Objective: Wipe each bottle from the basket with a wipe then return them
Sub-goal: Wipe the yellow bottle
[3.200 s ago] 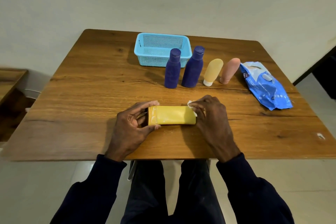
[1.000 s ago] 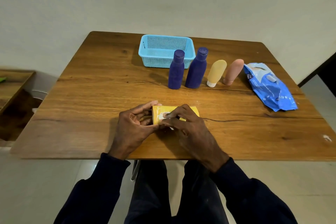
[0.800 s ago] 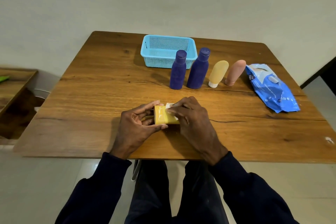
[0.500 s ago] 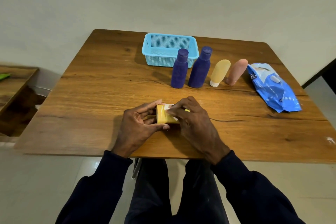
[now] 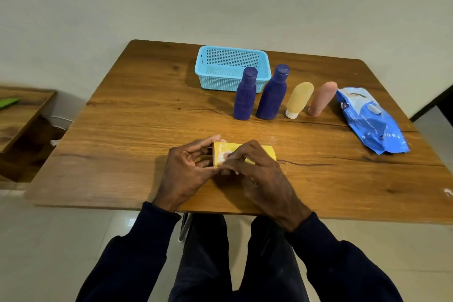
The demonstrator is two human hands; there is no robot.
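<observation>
Wipe [image 5: 223, 156] pinched in our right hand [image 5: 259, 174] presses the yellow bottle [image 5: 267, 151], lying left-to-right on the tabletop [image 5: 122, 142] at lower centre, its left end gripped by our left hand [image 5: 186, 171].

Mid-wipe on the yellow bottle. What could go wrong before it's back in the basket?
1. The basket sits behind the dark blue bottles; reaching over could topple them.
2. The yellow tube and pink tube stand on narrow ends, so a nudge may tip them.
3. The left hand grips only one end of the yellow bottle near the table's front edge while the right hand rubs the wipe; it might slip off.
</observation>
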